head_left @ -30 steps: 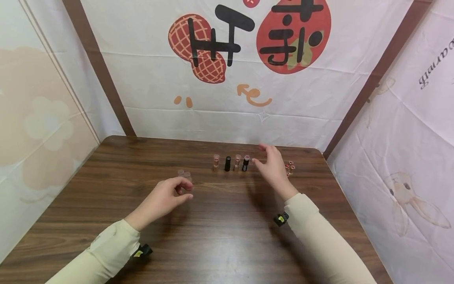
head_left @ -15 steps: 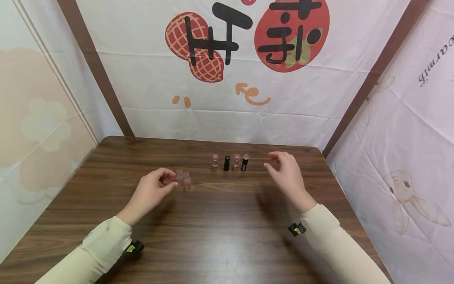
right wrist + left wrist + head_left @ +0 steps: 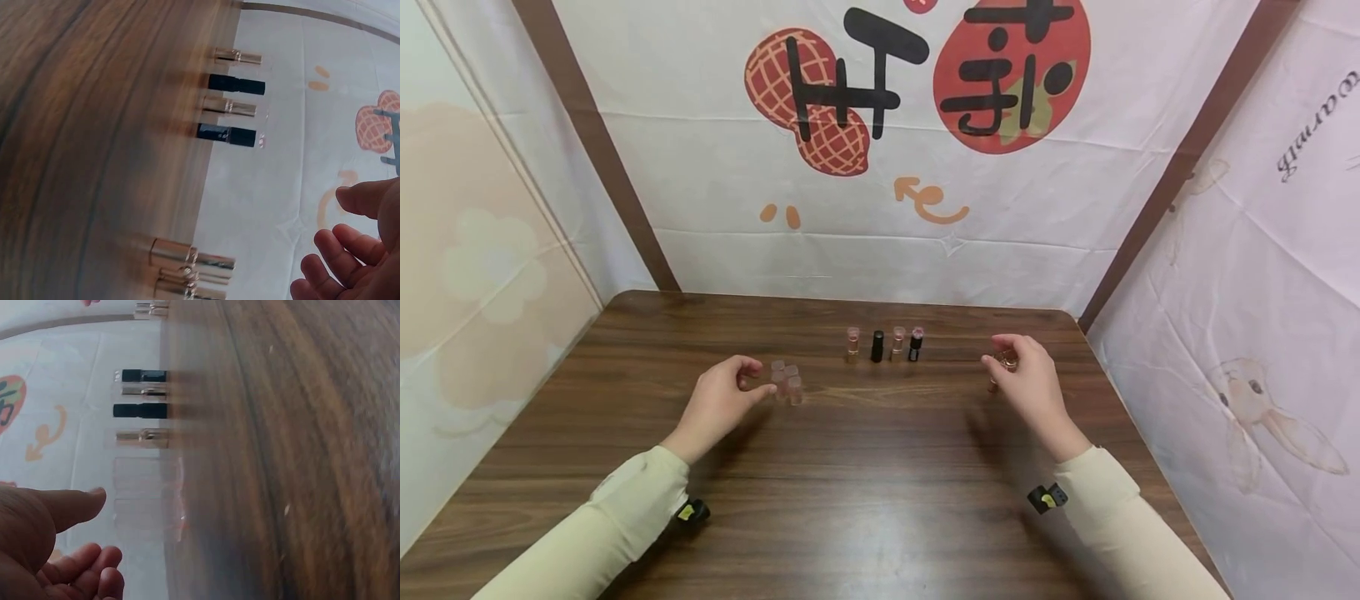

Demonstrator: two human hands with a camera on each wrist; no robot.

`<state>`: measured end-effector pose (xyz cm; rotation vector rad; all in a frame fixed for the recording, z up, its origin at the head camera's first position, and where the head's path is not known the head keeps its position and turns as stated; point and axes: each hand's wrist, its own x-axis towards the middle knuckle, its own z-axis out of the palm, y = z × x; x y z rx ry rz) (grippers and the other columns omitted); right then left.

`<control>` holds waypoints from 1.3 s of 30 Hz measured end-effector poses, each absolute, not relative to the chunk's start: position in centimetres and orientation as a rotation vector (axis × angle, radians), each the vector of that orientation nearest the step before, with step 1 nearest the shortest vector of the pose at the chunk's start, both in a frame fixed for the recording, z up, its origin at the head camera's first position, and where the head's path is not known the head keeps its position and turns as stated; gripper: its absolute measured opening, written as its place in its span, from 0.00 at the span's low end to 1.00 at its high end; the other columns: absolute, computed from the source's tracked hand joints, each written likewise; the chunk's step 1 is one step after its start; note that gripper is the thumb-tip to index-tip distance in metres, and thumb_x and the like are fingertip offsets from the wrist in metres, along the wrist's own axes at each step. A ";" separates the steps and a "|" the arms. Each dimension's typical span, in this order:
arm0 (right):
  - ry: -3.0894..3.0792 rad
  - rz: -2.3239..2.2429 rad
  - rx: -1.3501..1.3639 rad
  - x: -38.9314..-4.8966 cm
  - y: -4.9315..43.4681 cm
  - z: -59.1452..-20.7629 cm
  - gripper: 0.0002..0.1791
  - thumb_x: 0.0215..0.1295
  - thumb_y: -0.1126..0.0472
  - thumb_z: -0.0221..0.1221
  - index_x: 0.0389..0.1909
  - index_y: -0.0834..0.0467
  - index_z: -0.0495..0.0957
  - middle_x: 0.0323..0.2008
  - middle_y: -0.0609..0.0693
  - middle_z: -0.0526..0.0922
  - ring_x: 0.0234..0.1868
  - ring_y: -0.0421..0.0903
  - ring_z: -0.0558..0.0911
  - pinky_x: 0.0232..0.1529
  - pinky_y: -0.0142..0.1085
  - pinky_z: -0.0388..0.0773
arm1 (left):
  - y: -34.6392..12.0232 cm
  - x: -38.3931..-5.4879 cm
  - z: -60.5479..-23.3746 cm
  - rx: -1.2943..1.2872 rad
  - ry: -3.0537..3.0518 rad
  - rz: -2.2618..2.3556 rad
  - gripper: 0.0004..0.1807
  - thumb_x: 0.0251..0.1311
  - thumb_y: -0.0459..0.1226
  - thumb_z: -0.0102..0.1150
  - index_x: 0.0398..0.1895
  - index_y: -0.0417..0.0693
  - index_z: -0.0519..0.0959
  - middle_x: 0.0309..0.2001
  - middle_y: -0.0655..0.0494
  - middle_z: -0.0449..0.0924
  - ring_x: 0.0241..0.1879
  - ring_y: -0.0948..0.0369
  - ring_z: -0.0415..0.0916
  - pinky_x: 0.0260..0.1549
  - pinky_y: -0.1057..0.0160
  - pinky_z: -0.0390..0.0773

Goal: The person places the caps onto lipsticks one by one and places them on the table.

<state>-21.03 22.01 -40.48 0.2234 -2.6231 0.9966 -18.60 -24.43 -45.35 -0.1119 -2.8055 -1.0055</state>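
In the head view my left hand (image 3: 718, 404) hovers just left of a small cluster of clear pinkish caps (image 3: 787, 383), thumb and fingers apart. A gap between that hand and the upright clear caps (image 3: 145, 478) shows in the left wrist view. My right hand (image 3: 1028, 383) is over a group of gold lipstick tubes (image 3: 1009, 363) and partly hides them. The right wrist view has these gold tubes (image 3: 192, 257) standing on the tabletop, with loosely bent fingers (image 3: 340, 253) apart from them.
Between the hands, a row stands at the back of the wooden table (image 3: 850, 492): a gold lipstick (image 3: 853, 346), a black lipstick (image 3: 877, 347), another gold one (image 3: 898, 343) and another black one (image 3: 916, 345). Behind it hangs a printed white cloth (image 3: 880, 258).
My right hand has moved right and nearer, from beside the row to over the gold tubes. My left hand has shifted left, so the clear caps show more fully.
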 end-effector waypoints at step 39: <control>-2.679 1.134 -0.008 -22.3 25.6 -44.6 0.19 0.64 0.57 0.70 0.53 0.62 0.83 0.47 0.57 0.88 0.41 0.47 0.83 0.40 0.29 0.76 | -22.9 -19.8 -46.9 -0.066 -2.854 -0.989 0.17 0.62 0.44 0.71 0.46 0.42 0.82 0.40 0.48 0.85 0.37 0.54 0.79 0.39 0.52 0.78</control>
